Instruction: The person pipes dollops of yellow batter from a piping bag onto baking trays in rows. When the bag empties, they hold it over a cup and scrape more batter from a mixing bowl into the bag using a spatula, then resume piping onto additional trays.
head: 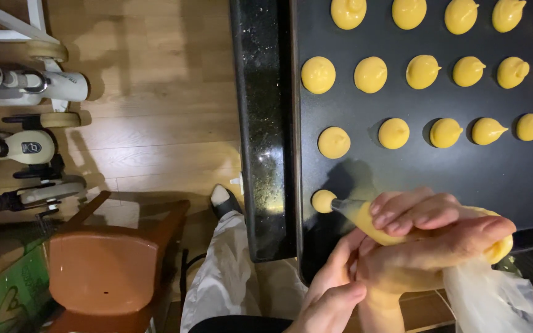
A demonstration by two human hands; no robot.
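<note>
Over black tray [414, 166]: clear piping bag [377, 225], yellow batter, metal tip.

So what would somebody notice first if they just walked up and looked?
Probably the rows of yellow dough blobs dotted across the black baking tray. Next, at the bottom, the right hand wrapped around a piping bag, its tip at a small new blob near the tray's left edge, the left hand beside it.
</note>
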